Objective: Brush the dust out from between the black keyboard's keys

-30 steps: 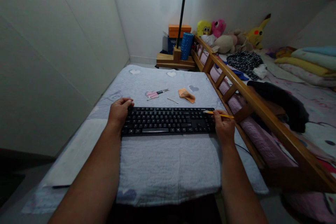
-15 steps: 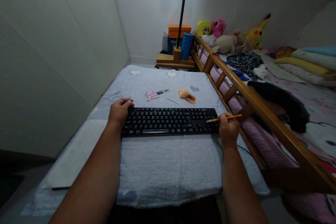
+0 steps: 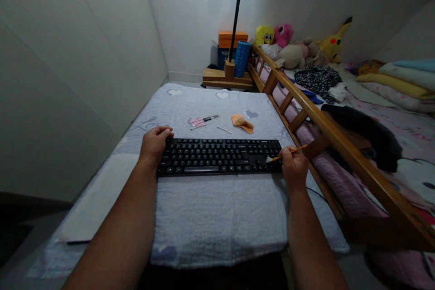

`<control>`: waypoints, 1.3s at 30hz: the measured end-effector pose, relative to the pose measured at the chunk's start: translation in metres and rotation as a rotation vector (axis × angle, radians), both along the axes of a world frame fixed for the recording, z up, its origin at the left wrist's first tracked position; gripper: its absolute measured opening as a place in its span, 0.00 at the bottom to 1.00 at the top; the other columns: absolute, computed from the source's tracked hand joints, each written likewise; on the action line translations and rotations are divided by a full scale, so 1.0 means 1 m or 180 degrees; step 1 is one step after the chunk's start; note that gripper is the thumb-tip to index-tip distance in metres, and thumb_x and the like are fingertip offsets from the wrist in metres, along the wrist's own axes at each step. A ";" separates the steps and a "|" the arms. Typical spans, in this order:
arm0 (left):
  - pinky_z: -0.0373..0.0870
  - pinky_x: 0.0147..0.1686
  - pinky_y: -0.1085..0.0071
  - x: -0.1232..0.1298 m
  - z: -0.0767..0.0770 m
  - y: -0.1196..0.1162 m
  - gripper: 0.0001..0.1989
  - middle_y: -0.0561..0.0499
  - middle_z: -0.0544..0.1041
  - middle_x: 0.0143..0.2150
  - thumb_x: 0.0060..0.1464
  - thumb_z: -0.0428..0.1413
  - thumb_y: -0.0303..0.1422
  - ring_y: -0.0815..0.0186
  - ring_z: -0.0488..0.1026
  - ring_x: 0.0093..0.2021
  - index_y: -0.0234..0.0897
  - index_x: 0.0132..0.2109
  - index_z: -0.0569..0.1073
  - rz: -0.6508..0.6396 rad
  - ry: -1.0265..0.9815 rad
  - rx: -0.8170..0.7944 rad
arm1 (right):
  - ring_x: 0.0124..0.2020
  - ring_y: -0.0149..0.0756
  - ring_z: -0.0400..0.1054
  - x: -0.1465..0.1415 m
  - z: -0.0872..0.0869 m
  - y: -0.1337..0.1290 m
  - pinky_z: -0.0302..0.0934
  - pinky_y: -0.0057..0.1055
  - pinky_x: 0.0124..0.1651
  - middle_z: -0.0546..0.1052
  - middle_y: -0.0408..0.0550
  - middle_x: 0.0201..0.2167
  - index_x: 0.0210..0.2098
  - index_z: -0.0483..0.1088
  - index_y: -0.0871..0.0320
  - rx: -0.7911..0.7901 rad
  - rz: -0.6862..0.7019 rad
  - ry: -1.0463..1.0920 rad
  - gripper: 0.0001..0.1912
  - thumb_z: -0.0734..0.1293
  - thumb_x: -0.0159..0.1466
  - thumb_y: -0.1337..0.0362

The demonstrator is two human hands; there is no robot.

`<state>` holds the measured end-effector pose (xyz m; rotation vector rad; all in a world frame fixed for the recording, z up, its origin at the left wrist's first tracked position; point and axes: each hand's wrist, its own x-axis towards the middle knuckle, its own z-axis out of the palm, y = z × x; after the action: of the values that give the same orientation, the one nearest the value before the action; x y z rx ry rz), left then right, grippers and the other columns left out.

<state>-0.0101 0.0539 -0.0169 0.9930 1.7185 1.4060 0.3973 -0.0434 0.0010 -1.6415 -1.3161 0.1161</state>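
A black keyboard (image 3: 210, 156) lies across the table on a pale blue cloth (image 3: 217, 217). My left hand (image 3: 154, 142) is closed around the keyboard's far left corner, fingers curled at its edge. Over the right end, my right hand (image 3: 294, 165) pinches a small paintbrush (image 3: 277, 158) with a yellow-orange handle. Its pale bristles point left and down at the keys near the arrow and number block; whether they touch cannot be made out. Beyond the keyboard lie an orange cloth (image 3: 242, 123), a cotton swab (image 3: 224, 130) and a slim tool with a dark grip (image 3: 207, 119).
A wooden bed rail (image 3: 306, 113) runs along the right side, with plush toys and bedding behind it. A white board or sheet (image 3: 102, 199) lies under my left forearm. At the back stands a lamp pole (image 3: 237, 13) beside a blue foam roller (image 3: 242, 59).
The paintbrush tip has dropped slightly and shifted a little left, with the handle now tilted more steeply. My left hand and the keyboard stay in place.
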 end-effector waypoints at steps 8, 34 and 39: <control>0.70 0.35 0.68 -0.003 -0.003 0.002 0.11 0.51 0.78 0.28 0.40 0.61 0.37 0.63 0.73 0.31 0.38 0.33 0.78 -0.0009 -0.0019 0.0074 | 0.26 0.38 0.66 -0.002 -0.002 0.002 0.58 0.34 0.34 0.71 0.42 0.21 0.29 0.71 0.56 0.0062 -0.0045 0.0141 0.18 0.61 0.65 0.49; 0.70 0.34 0.70 0.003 0.005 -0.003 0.11 0.52 0.77 0.28 0.40 0.60 0.36 0.65 0.72 0.29 0.36 0.34 0.77 0.0018 -0.0015 -0.0046 | 0.24 0.36 0.62 0.004 0.006 -0.004 0.55 0.32 0.31 0.66 0.41 0.17 0.19 0.65 0.54 0.0052 -0.0024 0.0295 0.15 0.60 0.59 0.55; 0.70 0.34 0.69 0.002 0.002 -0.001 0.11 0.52 0.77 0.28 0.41 0.60 0.36 0.65 0.73 0.29 0.36 0.34 0.78 0.0002 -0.0016 -0.0009 | 0.24 0.35 0.60 0.003 0.008 -0.006 0.54 0.32 0.30 0.64 0.41 0.16 0.18 0.63 0.54 -0.0022 0.0061 0.0377 0.15 0.60 0.58 0.57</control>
<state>-0.0082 0.0527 -0.0153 0.9866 1.7168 1.4050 0.4007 -0.0491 0.0093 -1.6031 -1.2427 0.2263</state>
